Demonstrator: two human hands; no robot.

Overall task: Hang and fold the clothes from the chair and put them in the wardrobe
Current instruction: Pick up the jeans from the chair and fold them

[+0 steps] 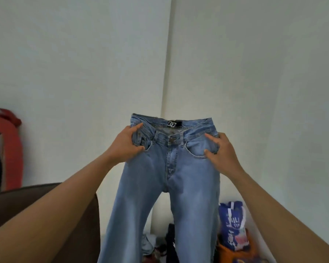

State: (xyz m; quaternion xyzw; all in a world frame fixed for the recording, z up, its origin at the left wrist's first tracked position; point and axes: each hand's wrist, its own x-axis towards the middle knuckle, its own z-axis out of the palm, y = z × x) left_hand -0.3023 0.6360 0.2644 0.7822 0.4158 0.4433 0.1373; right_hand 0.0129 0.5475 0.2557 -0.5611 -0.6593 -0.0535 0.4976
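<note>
**Jeans up in the air, fold not started yet**

So the person has a pair of light blue jeans (169, 168) held up in front of a white wall corner, front side facing the camera, fly buttoned, legs hanging straight down and slightly apart. The left hand (126, 144) pinches the waistband area at the left hip pocket, thumb on the front and the rest of the fingers wrapped behind the fabric. The right hand (221, 149) does the same at the other hip pocket. Both are closed on the denim and holding the whole weight, with nothing resting on a surface.

Looks like the shake-out / line-up step before folding. The next move probably calls for bringing the two hips together so one leg lies over the other, seams matched, then doubling the length. Denim is stiff and heavy-ish, so it should hold a crease fine, but doing that in mid-air is awkward, and a flat spot would help.

Around it: a brown chair (68, 211) at lower left, likely the one from the task, and something red (11, 149) hanging or draped at the far left edge. On the floor behind the legs there's a blue printed bag (232, 223) on something orange, plus a dark jumble of stuff that's hard to make out. No wardrobe in view, so wherever it is, there's a turn coming. The floor clutter sits right under the hems, so they could snag on it.
</note>
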